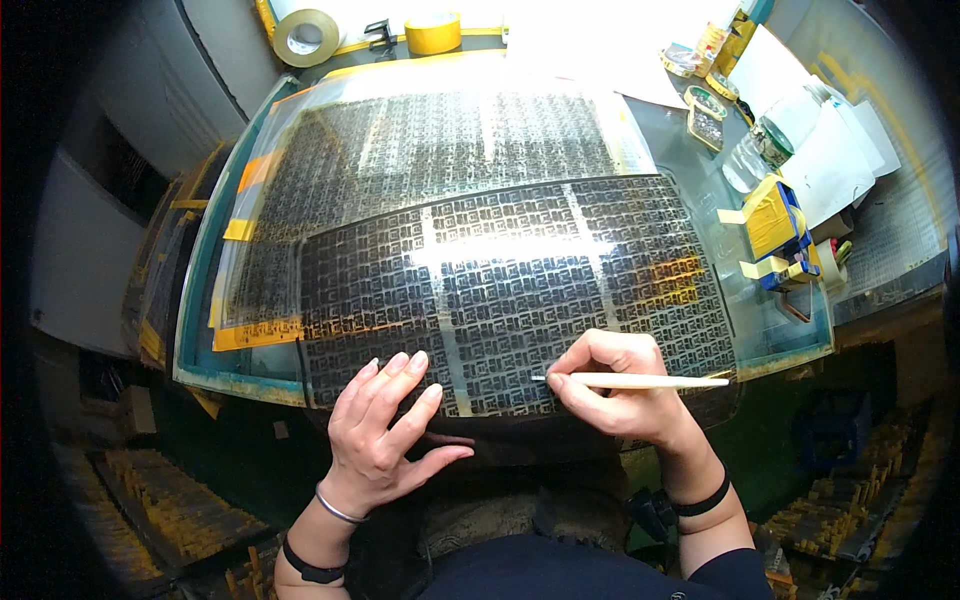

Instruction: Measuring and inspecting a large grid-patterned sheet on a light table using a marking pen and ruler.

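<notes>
A dark, glossy patterned sheet (510, 305) lies across the near part of a glass-topped table, its front edge close to my body. Pinched in my right hand (618, 385) is a thin pale-handled tool (670, 381), like a fine brush or pen. Its tip points left, low over the sheet's near right-centre part; whether it touches cannot be made out. My left hand (390, 425) has its fingers spread, fingertips resting on the sheet's near left edge. Under the dark sheet, farther back, lies a larger translucent patterned film (450, 125).
Tape rolls (433, 34) stand along the back edge. At the right are a clear plastic bottle (775, 140), a blue tape dispenser (785, 235) with yellow tape, and white papers (835, 170). The table's teal frame (200, 290) borders the work surface. Bright light glares off the sheet.
</notes>
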{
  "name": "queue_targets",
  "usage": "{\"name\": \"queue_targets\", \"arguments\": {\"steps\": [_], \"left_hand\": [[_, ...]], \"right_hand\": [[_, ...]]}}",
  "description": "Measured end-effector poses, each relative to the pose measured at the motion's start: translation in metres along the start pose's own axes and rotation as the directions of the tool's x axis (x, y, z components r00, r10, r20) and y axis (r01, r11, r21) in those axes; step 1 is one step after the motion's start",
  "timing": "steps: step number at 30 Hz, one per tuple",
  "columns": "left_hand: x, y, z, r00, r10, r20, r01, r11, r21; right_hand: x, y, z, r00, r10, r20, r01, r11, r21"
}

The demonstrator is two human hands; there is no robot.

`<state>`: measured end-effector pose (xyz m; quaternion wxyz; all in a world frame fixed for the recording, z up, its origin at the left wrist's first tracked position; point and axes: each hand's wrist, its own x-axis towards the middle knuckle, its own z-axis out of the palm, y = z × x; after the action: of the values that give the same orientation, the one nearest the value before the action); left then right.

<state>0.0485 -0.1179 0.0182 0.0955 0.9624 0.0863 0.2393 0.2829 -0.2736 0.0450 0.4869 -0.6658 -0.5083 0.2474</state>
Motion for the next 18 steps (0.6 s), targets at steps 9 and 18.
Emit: {"name": "queue_targets", "arguments": {"steps": [9, 18], "left_hand": [[-0.0079, 0.0039, -0.0011, 1.000, 0.018, -0.015, -0.018, 1.000, 0.001], [-0.0058, 0.0028, -0.0054, 0.999, 0.026, -0.023, -0.026, 0.999, -0.020]], "right_hand": [[-0.0062, 0.0063, -0.0075, 0.992, 0.122, 0.012, -0.122, 0.961, 0.247], [-0.0053, 0.0018, -0.0069, 0.990, 0.142, 0.007, -0.138, 0.949, 0.282]]}}
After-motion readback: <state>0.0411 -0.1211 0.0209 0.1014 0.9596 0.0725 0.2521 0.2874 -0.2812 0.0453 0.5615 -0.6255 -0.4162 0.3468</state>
